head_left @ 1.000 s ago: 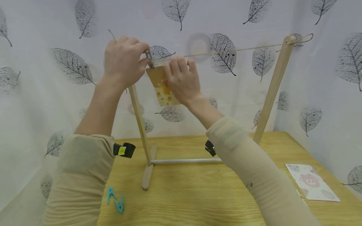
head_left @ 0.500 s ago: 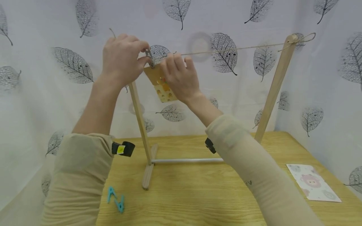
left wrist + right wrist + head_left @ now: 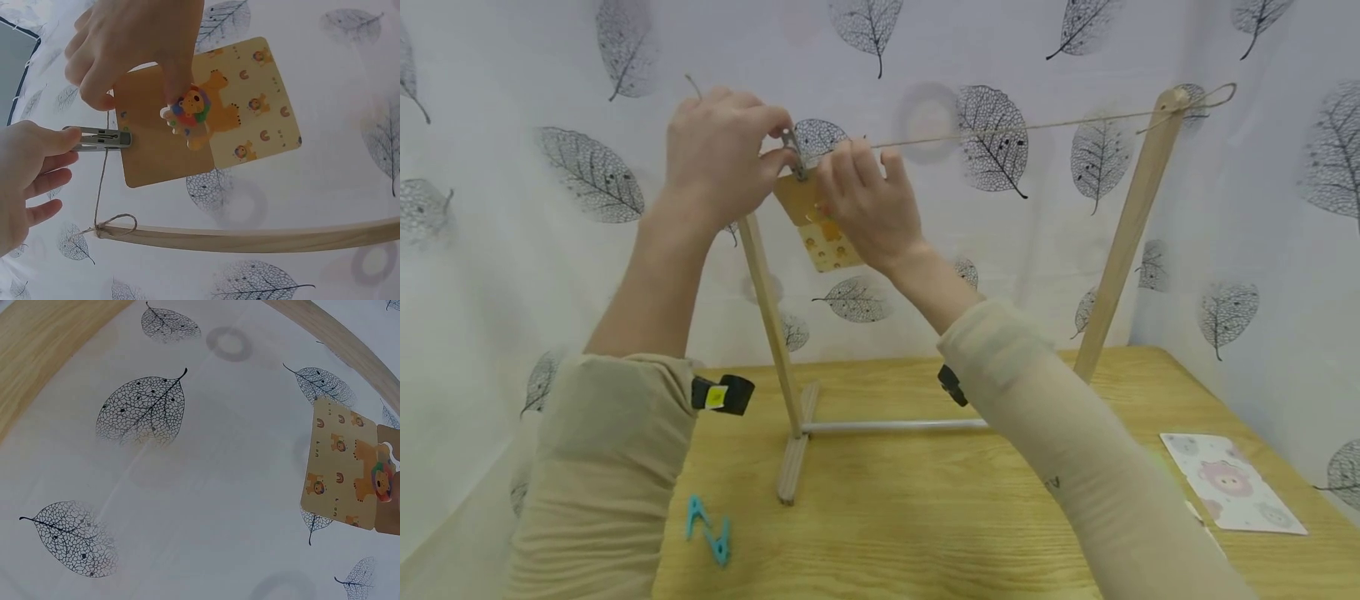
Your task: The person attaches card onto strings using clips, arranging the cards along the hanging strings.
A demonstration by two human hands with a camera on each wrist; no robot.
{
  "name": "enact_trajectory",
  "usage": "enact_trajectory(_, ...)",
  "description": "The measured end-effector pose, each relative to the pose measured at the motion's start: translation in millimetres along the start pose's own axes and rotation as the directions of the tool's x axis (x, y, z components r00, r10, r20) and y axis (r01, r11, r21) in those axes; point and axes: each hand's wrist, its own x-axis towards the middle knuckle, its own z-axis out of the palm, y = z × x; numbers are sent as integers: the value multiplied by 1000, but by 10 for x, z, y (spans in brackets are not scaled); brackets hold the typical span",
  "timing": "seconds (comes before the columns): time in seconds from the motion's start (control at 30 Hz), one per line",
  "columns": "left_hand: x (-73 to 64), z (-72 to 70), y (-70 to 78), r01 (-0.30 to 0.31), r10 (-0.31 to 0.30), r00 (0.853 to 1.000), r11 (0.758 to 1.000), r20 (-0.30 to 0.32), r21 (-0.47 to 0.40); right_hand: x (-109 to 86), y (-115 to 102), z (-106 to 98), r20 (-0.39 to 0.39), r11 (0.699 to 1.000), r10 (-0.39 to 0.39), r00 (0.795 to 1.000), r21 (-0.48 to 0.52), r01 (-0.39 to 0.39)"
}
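My left hand [image 3: 718, 158] pinches a grey clothespin [image 3: 794, 155] between thumb and forefinger, up at the twine [image 3: 955, 137]. In the left wrist view the clothespin's [image 3: 103, 139] tip overlaps the edge of a brown and yellow card [image 3: 253, 103] printed with lions, and the twine crosses the clothespin. The card [image 3: 795, 200] hangs tilted below the line in the head view. Gripping it near its upper edge is my right hand [image 3: 871, 200], which covers its right part; its thumb lies on the card beside the printed lion's head.
A wooden post [image 3: 767, 325] at left and another post [image 3: 1127, 237] at right carry the twine, joined low by a white rod [image 3: 895, 426]. Two teal clothespins [image 3: 707, 529] lie on the wooden table [image 3: 880, 517]. A white card with a pink animal [image 3: 1232, 482] lies at right.
Both hands have shifted a little to the left, and the card has moved left and slightly up with them. My right hand is now nearer the clothespin.
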Motion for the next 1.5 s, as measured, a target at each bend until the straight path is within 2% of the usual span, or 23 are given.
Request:
enact_trajectory(0.2,-18,-7,-39,11,-11,1000,1000,28,-2,-6,-19,-3,-20,1000,8,1000,15,-8)
enact_trajectory(0.37,-9,-10,-28,5,-5,1000,1000,29,12,-11,-25,-14,-18,997,5,1000,76,-3)
enact_trajectory(0.57,-38,10,-14,4,-4,1000,999,-15,35,-30,-19,-46,23,989,-15,1000,148,11)
enact_trajectory(0.73,-84,47,-23,-29,32,997,999,-71,38,-46,-7,-87,46,977,-26,999,212,16)
enact_trajectory(0.83,-108,85,-31,-78,85,989,995,-123,56,-66,-5,-107,48,971,-22,999,241,10)
enact_trajectory(0.97,-141,142,-41,-142,159,971,984,-179,103,-117,-4,-133,52,969,-17,999,248,3)
enact_trajectory(1.23,-198,250,-67,-218,263,938,954,-225,206,-254,-5,-170,57,961,-30,998,275,13)
enact_trajectory(1.37,-220,280,-79,-230,277,933,951,-232,208,-286,2,-180,57,959,-30,998,283,13)
enact_trajectory(1.5,-238,298,-85,-233,276,936,951,-219,202,-300,12,-187,41,958,-17,999,287,4)
